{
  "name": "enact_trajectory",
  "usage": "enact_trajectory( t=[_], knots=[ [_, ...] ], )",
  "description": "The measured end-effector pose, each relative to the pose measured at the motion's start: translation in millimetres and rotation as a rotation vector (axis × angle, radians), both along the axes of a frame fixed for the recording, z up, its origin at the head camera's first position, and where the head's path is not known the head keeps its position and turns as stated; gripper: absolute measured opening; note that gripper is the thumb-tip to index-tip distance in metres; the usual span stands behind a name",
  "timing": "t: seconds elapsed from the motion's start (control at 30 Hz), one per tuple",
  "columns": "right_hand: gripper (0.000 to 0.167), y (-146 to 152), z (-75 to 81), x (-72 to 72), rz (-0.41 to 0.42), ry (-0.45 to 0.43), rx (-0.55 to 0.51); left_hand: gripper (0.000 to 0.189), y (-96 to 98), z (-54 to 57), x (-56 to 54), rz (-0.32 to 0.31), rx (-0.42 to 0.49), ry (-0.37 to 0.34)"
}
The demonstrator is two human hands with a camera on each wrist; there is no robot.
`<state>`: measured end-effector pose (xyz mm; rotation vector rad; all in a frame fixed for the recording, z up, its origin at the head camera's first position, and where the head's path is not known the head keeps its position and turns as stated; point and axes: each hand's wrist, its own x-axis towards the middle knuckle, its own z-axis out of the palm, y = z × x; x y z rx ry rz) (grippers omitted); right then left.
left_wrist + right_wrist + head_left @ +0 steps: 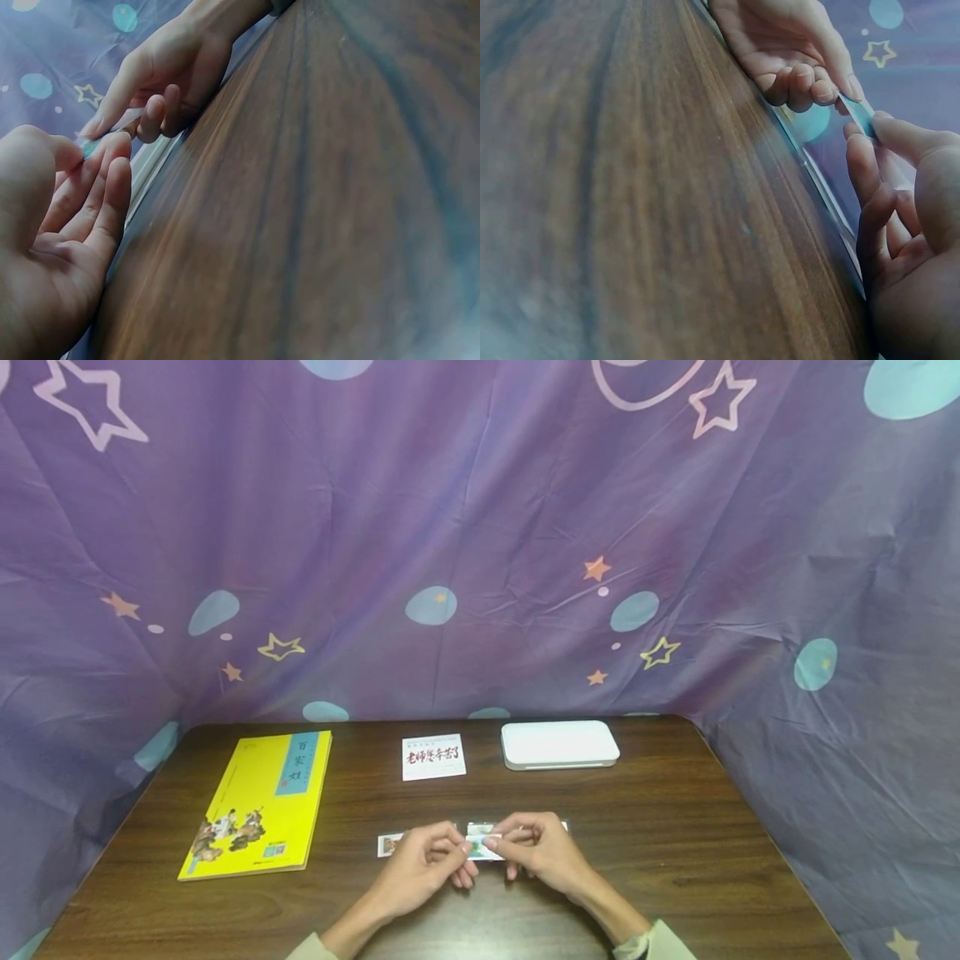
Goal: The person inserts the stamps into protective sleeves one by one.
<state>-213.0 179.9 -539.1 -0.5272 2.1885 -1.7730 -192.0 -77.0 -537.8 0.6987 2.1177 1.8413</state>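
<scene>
Both hands meet near the front middle of the table in the head view. Between them is a small white-edged stamp [483, 847] with a green and blue picture, held just above the tabletop. My left hand [423, 864] pinches its left end between thumb and fingertips. At the other end, my right hand [543, 856] pinches it the same way; the stamp's blue face [861, 118] shows in the right wrist view. A second stamp [387, 845], with a brownish picture, lies partly hidden behind the left hand. Under the right hand is a flat, dark-edged piece [480, 828], mostly covered.
A yellow book [255, 810] lies at the left of the wooden table [675, 860]. Toward the back are a white card [433, 766] with red writing and a white flat case [560, 743]. A purple patterned curtain [465, 527] hangs behind the table and along its sides.
</scene>
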Motion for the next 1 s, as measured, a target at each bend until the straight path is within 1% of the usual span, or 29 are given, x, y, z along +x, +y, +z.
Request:
enact_trajectory(
  t=[0.13, 0.4, 0.7, 0.87, 1.0],
  knots=[
    [0.019, -0.2, -0.1, -0.1, -0.003, 0.004, -0.001, 0.022, 1.9, 0.2, 1.3, 0.001, 0.001, 0.007],
    [0.018, -1.0, -1.3, -0.7, 0.025, 0.019, -0.022, 0.024, 2.5, -0.4, 2.3, -0.005, -0.007, -0.003],
    [0.017, -0.8, -0.8, -0.1, -0.026, 0.023, -0.008, 0.023, 0.9, -1.3, -0.4, -0.03, 0.028, -0.018],
    [0.018, -1.0, 0.0, 0.6, -0.013, -0.006, -0.018, 0.025, 0.2, -2.6, -1.0, -0.046, 0.01, -0.015],
    [0.018, -1.8, 1.0, 0.9, -0.007, -0.003, -0.017, 0.026, 0.4, -2.8, -1.2, -0.051, 0.003, -0.01]
  ],
)
